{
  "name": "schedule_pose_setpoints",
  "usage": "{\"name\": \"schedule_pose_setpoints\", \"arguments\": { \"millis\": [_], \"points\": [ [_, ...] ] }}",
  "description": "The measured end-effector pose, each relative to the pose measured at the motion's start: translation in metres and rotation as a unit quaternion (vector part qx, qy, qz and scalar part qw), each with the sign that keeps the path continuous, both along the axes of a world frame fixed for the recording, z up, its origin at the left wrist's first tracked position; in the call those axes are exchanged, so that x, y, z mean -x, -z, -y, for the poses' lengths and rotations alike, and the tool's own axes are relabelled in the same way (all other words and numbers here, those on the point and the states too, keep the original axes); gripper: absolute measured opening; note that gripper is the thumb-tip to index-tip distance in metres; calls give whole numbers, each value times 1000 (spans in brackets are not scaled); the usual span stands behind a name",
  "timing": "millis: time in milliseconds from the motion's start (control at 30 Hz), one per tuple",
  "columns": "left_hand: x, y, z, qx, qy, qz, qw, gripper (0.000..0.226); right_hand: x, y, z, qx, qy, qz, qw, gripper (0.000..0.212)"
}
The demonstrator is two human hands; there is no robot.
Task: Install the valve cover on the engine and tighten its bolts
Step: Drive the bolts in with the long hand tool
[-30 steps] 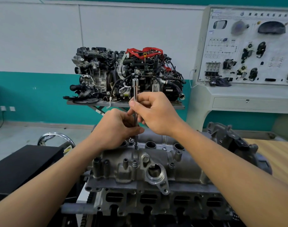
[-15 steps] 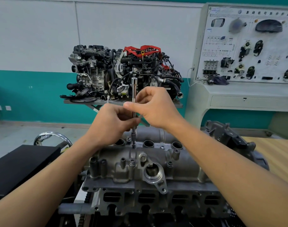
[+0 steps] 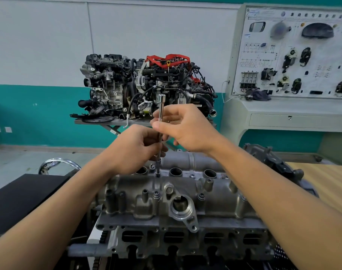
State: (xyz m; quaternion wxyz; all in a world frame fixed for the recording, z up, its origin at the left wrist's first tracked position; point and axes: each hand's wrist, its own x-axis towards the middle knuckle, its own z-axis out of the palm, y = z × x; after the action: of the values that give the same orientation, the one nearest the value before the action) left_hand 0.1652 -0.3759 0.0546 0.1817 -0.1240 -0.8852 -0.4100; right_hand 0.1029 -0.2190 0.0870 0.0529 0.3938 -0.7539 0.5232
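Grey valve cover (image 3: 217, 193) (level) sits atop engine (image 3: 166, 237).

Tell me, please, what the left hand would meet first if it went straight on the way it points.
The left hand grips the extension bar; pushing on, it would likely meet the right hand, though depth is unclear.

The person works bare-handed, the left hand (image 3: 135, 149) and the right hand (image 3: 187, 129) both ungloved, each running into a bare forearm, left forearm (image 3: 59, 207) and right forearm (image 3: 273, 184), uncovered right to the frame edge, with a short-cut nail showing on the right thumb (image 3: 156, 124).
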Motion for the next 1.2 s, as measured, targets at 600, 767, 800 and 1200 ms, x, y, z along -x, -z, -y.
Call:
{"name": "schedule_pose_setpoints", "arguments": {
  "millis": [600,767,800,1200],
  "points": [
    [5,8,-9,28,-46,-38,998,28,4,5,5,15,102,-110,989,44],
    [5,4,-8,-55,-46,-26,997,17,5,0,0,-3,-1,-28,1000,19],
    [5,1,-5,-52,-23,2,998,16,5,-2,-3,-8,-44,0,999,7],
    [10,6,4,-33,-11,12,999,11,0,-5,2,6,-4,1,1000,13]
  ]
}}
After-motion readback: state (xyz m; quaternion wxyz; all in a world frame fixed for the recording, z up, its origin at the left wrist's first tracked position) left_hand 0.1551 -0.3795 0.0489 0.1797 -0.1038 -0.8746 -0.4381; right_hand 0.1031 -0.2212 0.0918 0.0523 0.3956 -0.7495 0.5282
